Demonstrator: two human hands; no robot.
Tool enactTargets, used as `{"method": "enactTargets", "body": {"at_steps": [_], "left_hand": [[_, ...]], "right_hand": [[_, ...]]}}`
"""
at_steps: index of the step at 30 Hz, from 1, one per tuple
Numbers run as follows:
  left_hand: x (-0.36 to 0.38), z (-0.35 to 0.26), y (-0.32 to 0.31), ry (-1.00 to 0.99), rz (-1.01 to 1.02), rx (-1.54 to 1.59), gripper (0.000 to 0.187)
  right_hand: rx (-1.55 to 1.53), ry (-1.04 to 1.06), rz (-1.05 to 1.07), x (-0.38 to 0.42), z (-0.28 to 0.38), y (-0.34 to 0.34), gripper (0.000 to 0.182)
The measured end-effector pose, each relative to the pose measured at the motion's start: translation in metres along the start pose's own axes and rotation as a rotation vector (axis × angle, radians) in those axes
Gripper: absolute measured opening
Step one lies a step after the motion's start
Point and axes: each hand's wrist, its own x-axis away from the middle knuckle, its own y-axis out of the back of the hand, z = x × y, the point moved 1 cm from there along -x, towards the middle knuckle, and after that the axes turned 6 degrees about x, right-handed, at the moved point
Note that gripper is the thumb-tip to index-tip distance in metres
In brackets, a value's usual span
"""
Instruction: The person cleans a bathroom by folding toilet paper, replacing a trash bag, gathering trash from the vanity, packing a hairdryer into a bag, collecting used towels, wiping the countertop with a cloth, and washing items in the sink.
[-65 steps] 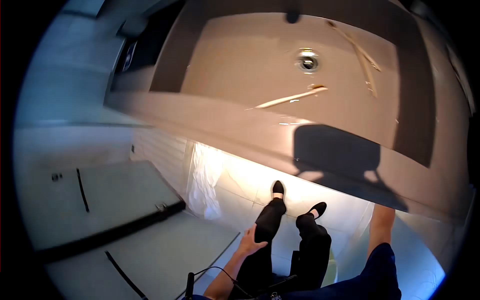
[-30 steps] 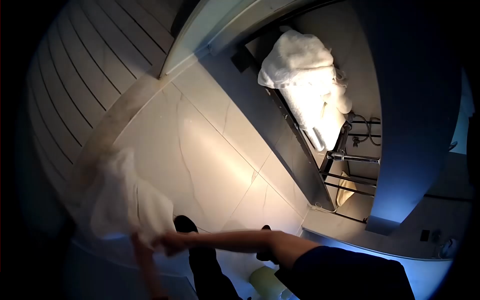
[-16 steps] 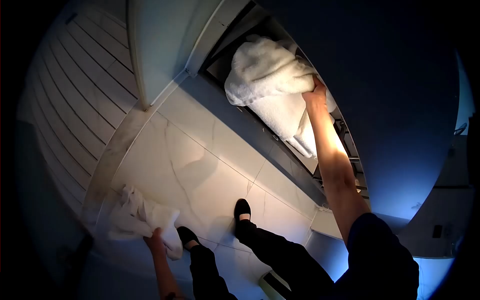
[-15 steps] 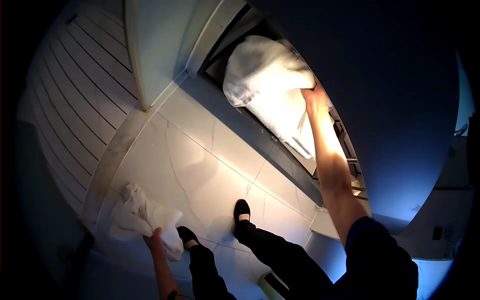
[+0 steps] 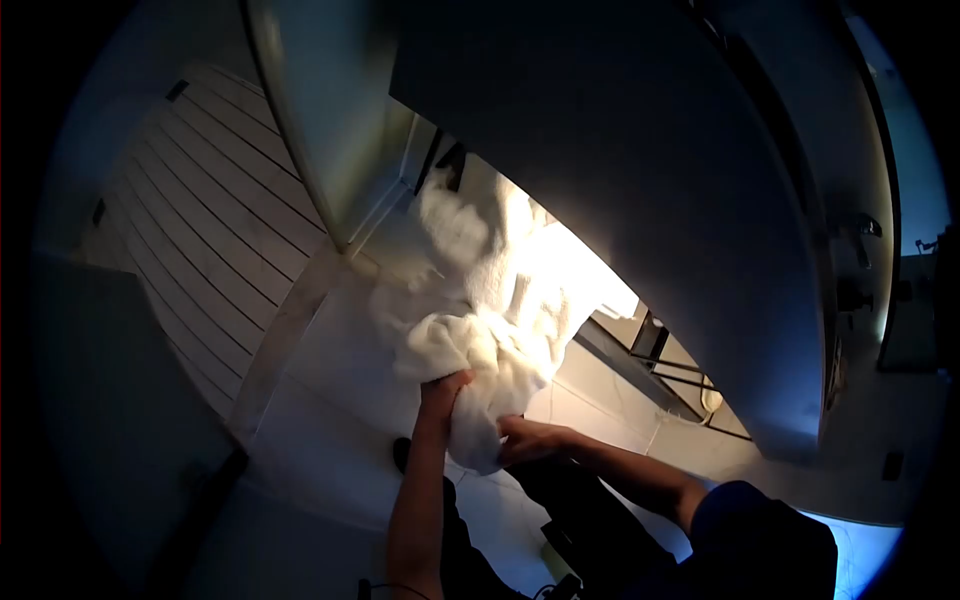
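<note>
A bundle of white towels (image 5: 480, 300) hangs bunched in front of me, brightly lit from behind. My left hand (image 5: 445, 385) grips the bundle from below at its left side. My right hand (image 5: 522, 438) clutches its lower end, close beside the left hand. Both arms reach up from the bottom of the view. The towels hide most of the shelf under the counter behind them.
A dark counter (image 5: 640, 200) curves over the top right, with a metal rack (image 5: 660, 360) beneath it. Pale marble floor tiles (image 5: 330, 400) lie below, and a slatted shower floor (image 5: 210, 250) with a glass door edge (image 5: 300, 130) is at left.
My right hand has pulled the large towel off the shelf and down. My left hand has lifted its small towel off the floor. Both hands now meet on one bundle.
</note>
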Motion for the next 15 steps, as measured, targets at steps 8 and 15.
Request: {"method": "enactTargets", "body": {"at_steps": [8,15], "left_hand": [[0.046,0.066,0.021,0.087,-0.145,0.658,0.048],[0.072,0.06,0.017,-0.018,-0.371,0.569,0.046]], "right_hand": [[0.991,-0.195,-1.112,0.01,-0.055,0.134,0.077],[1.134,-0.39,-1.051,-0.113,-0.081,0.224,0.082]]}}
